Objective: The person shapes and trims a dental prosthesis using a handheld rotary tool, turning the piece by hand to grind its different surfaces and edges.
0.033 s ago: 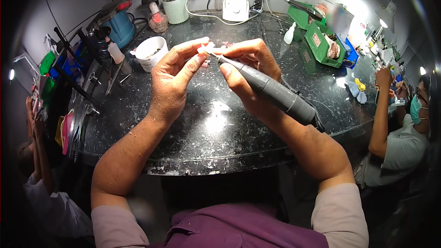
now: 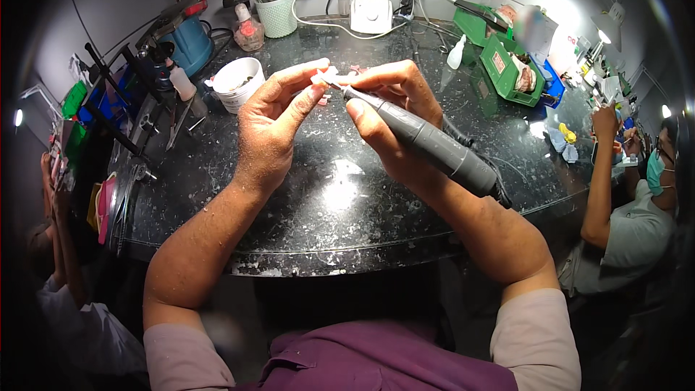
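Observation:
My left hand (image 2: 271,119) pinches a small pink-and-white piece (image 2: 327,76) between thumb and fingers; it looks like part of a denture, though its shape is mostly hidden. Wrapped in my right hand (image 2: 394,112) is a dark grey rotary handpiece (image 2: 427,141), slanting from lower right to upper left. Its thin tip meets or nearly meets the piece, and a black cord runs behind its body. Pale dust speckles my left hand and wrist. Beyond my fingers, small pink bits (image 2: 357,70) lie on the black worktop (image 2: 326,210).
A white tub (image 2: 237,85) stands left of my left hand. Behind are a pen cup (image 2: 277,16), a bottle (image 2: 248,32) and a white control box (image 2: 371,13). Green boxes (image 2: 507,72) with dental models sit at the right. People work on both sides.
The black cord behind the handpiece shows slightly more. Both hands stay in nearly the same place, with the piece and handpiece still held.

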`<state>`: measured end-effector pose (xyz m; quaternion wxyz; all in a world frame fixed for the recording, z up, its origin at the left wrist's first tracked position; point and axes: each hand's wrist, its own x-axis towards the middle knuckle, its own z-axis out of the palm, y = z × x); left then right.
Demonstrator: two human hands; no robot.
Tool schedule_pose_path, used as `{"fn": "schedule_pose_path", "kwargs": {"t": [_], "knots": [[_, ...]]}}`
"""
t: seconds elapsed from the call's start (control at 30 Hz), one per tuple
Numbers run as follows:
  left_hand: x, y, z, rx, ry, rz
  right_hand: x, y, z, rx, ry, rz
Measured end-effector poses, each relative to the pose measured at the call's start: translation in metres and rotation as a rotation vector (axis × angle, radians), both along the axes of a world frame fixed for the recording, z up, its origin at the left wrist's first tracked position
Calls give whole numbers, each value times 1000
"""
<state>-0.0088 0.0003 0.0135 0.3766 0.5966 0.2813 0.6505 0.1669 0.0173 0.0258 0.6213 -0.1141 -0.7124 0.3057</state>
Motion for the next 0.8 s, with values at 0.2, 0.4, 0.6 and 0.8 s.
{"fn": "schedule_pose_path", "kwargs": {"t": [0.2,0.4,0.6,0.8], "knots": [[-1,0,-2,2,4,15,-1,5,-3,49,-31,-41],[0,0,-2,-14,-12,8,-2,7,-6,49,4,1],[0,-1,-1,-28,-22,-5,2,3,-2,17,-22,-59],[1,-1,-1,-17,-15,17,1,5,-3,56,-30,-60]]}}
